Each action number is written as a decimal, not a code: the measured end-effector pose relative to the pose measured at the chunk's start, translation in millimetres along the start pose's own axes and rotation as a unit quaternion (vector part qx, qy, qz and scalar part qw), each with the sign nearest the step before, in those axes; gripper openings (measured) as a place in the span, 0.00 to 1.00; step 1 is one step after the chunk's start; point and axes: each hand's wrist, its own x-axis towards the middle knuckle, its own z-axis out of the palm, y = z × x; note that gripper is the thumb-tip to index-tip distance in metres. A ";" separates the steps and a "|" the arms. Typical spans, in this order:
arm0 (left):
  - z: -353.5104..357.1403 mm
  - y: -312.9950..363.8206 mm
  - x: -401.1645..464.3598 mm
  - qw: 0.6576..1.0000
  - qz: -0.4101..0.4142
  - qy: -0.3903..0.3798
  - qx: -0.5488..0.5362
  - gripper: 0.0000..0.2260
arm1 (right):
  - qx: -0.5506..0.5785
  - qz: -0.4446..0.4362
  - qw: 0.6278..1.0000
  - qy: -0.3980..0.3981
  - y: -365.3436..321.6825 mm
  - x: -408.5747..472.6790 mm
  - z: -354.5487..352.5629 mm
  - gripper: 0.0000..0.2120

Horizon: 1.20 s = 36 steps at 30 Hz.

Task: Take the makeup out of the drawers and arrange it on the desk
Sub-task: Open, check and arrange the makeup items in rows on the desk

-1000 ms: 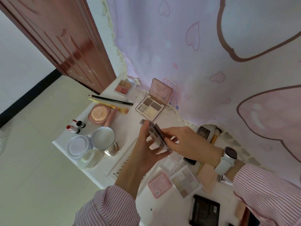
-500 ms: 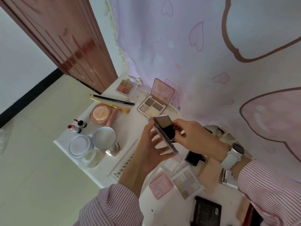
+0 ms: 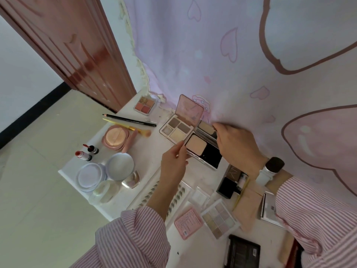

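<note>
At the back of the white bench (image 3: 154, 157), close under the pink heart-printed curtain (image 3: 212, 55), an open powder compact (image 3: 202, 149) lies with its beige pan and black compartment facing up and its mirrored lid raised toward the curtain. The left hand (image 3: 173, 161) pinches the compact's near-left corner between thumb and fingertips. The right hand (image 3: 235, 144) curls over the compact's right side, fingers gripping the lid's edge; a white watch (image 3: 270, 169) sits on that wrist.

Just left of the compact, touching or nearly so, stands an open four-pan eyeshadow palette (image 3: 177, 128) with a pink lid. Farther left of the compact lie a small blush quad (image 3: 145, 105), a black pencil (image 3: 129, 119), a yellow-handled brush (image 3: 127, 126) and a round pink cushion case (image 3: 115, 137). Nearer the bench's left edge are two red lipsticks (image 3: 85, 152) and two round pale-blue lids (image 3: 104, 171). In front of the compact, toward the person, are a tray of false lashes (image 3: 173, 198), a pink card (image 3: 188, 222), a pastel nine-pan palette (image 3: 219, 219) and a black case (image 3: 242, 252).
</note>
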 end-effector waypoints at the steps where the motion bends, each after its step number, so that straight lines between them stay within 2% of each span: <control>1: 1.3 0.0 1.7 0.998 0.025 0.018 0.059 0.15 | 0.000 0.004 1.000 -0.007 0.8 1.5 0.4 0.16; 4: 1.0 -5.2 6.8 0.966 0.072 0.035 0.245 0.16 | 0.004 0.020 0.999 -0.026 -0.8 5.4 2.0 0.21; 8: 7.2 -12.2 5.0 0.882 0.096 0.009 0.461 0.27 | 0.012 0.024 0.999 -0.042 -0.5 6.6 12.2 0.18; 12: 18.9 -20.6 3.0 0.848 0.127 0.010 0.514 0.40 | 0.031 0.026 0.998 -0.040 5.2 5.8 23.8 0.14; 15: 27.4 -27.5 6.8 0.825 0.138 0.014 0.548 0.45 | 0.008 -0.006 1.000 0.022 10.6 3.0 27.0 0.16; 19: 31.9 -41.3 11.3 0.815 0.187 0.077 0.544 0.46 | -0.112 -0.114 0.984 0.083 15.7 -7.1 25.2 0.19; 21: 31.7 -45.1 12.4 0.806 0.195 0.100 0.551 0.46 | -0.167 -0.157 0.972 0.052 19.8 -14.4 26.1 0.18; 24: 32.3 -47.1 12.5 0.796 0.204 0.113 0.559 0.45 | -0.212 -0.136 0.968 -0.004 26.1 -18.7 26.0 0.18; 27: 35.3 -48.5 12.3 0.804 0.199 0.112 0.549 0.45 | -0.191 -0.087 0.977 -0.021 27.7 -18.0 24.0 0.20; 32: 34.4 -47.3 10.5 0.819 0.182 0.085 0.537 0.45 | -0.164 -0.072 0.982 -0.054 25.8 -22.7 26.6 0.21; 36: 22.9 -36.5 -0.5 0.835 0.191 0.061 0.512 0.43 | -0.077 -0.065 0.995 -0.022 19.1 -30.6 22.7 0.20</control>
